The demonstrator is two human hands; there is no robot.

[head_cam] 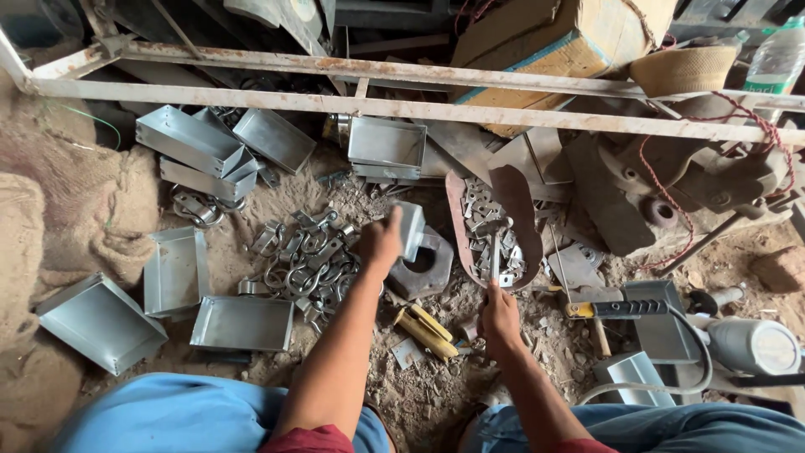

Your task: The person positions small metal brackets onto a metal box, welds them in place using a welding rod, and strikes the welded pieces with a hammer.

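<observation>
Two hands busy: left hand (379, 243) fingers curl around a folded sheet-metal tray (411, 228), tilted upright; right hand (500, 319) fist grips a hammer (495, 252), handle pointing away.

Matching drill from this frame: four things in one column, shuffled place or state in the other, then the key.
1. left hand
2. right hand
3. plastic bottle
4. yellow-handled tool

a. lying on the dirt between the forearms
b. top right corner, behind the bar
c. holding a bent metal piece
d. gripping a hammer handle

Pairs: 1-c, 2-d, 3-b, 4-a
</observation>
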